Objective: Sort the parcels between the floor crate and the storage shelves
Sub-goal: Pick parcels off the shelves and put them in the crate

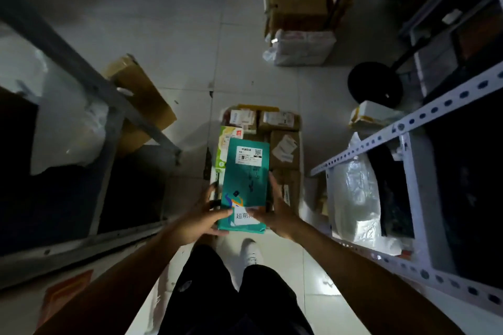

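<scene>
I hold a long teal parcel [245, 185] flat in front of me, above the floor crate [298, 128]. A white shipping label sits on its far half and a white sticker with printed characters on its near end. My left hand [201, 217] grips the near left corner, thumb on top. My right hand [277, 209] holds the right edge, its thumb lying across the sticker. The crate below is packed with several brown cardboard parcels [283, 149] and a white and green box [227, 144].
Grey metal shelving [114, 106] runs along the left, with a brown box [144, 100] behind its post. White perforated shelving [408, 122] on the right holds plastic-bagged parcels [353, 198]. A stack of cartons [296, 5] and a black round stand base [375, 84] stand further along the tiled aisle.
</scene>
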`<state>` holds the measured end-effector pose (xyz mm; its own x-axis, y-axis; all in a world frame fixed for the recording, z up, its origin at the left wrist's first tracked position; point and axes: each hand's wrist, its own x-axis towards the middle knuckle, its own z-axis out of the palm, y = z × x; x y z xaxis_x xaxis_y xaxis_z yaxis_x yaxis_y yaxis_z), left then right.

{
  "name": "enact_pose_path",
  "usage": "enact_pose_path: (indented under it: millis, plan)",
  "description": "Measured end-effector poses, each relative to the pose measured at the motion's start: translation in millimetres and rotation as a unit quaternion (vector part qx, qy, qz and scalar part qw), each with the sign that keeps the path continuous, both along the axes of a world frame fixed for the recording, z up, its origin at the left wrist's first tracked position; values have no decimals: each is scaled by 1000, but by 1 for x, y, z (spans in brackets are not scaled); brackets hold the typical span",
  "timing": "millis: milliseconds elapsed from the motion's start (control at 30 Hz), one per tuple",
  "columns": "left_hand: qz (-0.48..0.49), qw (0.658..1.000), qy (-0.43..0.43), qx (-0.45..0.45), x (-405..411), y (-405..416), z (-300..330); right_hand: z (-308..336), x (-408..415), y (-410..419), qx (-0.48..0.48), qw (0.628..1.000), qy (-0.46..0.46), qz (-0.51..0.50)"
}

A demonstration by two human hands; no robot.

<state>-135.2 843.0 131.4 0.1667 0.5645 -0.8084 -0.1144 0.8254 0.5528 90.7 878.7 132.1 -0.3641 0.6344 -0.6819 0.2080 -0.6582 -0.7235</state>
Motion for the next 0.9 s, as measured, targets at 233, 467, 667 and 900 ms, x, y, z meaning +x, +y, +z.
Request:
enact_pose_path:
  millis: [233, 467, 667, 900]
  plan:
    - [-19, 996, -37, -81, -6, 67, -72, -75, -11, 15, -133, 979, -30, -149]
    - [13, 991, -56, -122, -5, 114, -206, -201, -35, 44, -147, 936, -71, -311]
    - [3, 995, -48, -86, 8, 139, -278, -285, -43, 63, -125, 904, -106, -395]
    - [33, 998, 16, -49, 29, 161, -311, -327, -35, 80, -99, 894, -108, -424]
